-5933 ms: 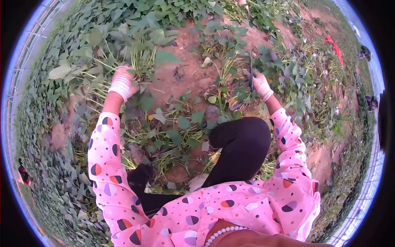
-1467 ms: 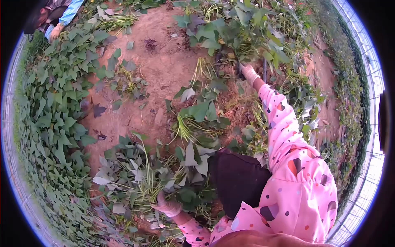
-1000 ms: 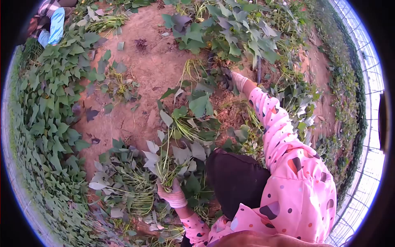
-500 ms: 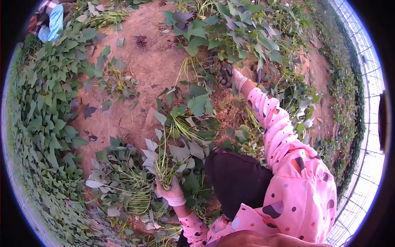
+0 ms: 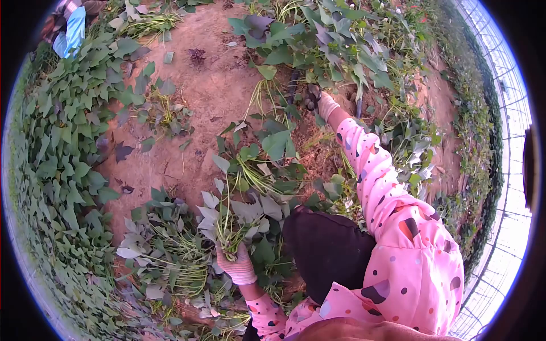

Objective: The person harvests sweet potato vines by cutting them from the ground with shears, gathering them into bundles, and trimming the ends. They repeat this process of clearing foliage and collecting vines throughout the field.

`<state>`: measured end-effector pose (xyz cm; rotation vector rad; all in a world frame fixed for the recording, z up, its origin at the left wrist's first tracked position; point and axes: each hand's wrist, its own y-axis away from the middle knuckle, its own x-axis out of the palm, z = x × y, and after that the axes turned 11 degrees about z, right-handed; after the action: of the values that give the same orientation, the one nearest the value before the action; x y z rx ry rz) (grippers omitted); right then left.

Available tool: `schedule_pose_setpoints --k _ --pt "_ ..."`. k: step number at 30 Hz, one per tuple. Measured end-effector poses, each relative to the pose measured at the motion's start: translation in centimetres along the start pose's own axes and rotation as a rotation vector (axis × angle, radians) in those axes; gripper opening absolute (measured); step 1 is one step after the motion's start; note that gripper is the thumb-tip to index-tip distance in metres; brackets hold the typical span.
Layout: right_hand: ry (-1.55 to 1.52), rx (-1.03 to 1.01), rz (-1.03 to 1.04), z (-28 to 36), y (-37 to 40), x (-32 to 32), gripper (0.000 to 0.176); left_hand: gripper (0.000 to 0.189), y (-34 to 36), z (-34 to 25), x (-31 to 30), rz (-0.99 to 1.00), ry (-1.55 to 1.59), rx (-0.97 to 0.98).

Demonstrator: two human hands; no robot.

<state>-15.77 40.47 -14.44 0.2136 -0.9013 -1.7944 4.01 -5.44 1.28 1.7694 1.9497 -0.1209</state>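
At the lower centre my left hand (image 5: pixel 236 265), in a striped pinkish glove, is closed round a bunch of leafy green vine cuttings (image 5: pixel 229 236). My right hand (image 5: pixel 315 101), in a glove with dark fingers, reaches out among the vines at the upper centre. Its fingers are small and dark against the leaves, and I cannot make out whether they hold anything. Just left of it a thin dark tube (image 5: pixel 293 85) stands among the leaves. More cut vines (image 5: pixel 190 270) lie in a pile left of my left hand.
Reddish soil (image 5: pixel 199 91) runs up the middle. Dense vines (image 5: pixel 62 136) cover the left side. Part of another person in light blue (image 5: pixel 74 34) shows at the top left. A wire-like grid (image 5: pixel 509 170) curves along the right edge. My dark-clad knee (image 5: pixel 324 244) is below centre.
My right hand has shifted slightly up and to the left, and its sleeve has moved left with it. My left hand keeps its hold on the cuttings, almost unmoved.
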Motion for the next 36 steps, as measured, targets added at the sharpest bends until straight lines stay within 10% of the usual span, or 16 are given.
schedule_pose_setpoints --k 7,13,15,22,31,36 --pt "0.416 0.146 -0.174 -1.3 2.4 1.2 0.038 0.043 -0.3 0.5 -0.1 0.022 -0.057 0.055" --pt "0.958 -0.208 -0.129 0.7 6.1 5.4 0.046 0.039 -0.4 0.5 -0.3 0.001 -0.122 0.081" --pt "1.205 -0.611 -0.332 2.8 2.6 5.9 0.046 0.036 -0.4 -0.2 -0.3 -0.027 -0.124 0.131" --pt "1.712 -0.069 -0.357 5.8 -4.2 7.8 0.048 0.035 -1.0 -0.2 -2.1 -0.167 -0.206 0.18" --pt "1.515 -0.177 -0.349 4.4 -1.7 8.5 0.04 0.037 -2.5 -1.4 -2.9 -0.08 -0.295 0.242" --pt "1.232 -0.405 0.214 1.2 11.7 14.4 0.033 0.041 -5.4 -6.2 -0.6 0.293 -0.385 0.598"
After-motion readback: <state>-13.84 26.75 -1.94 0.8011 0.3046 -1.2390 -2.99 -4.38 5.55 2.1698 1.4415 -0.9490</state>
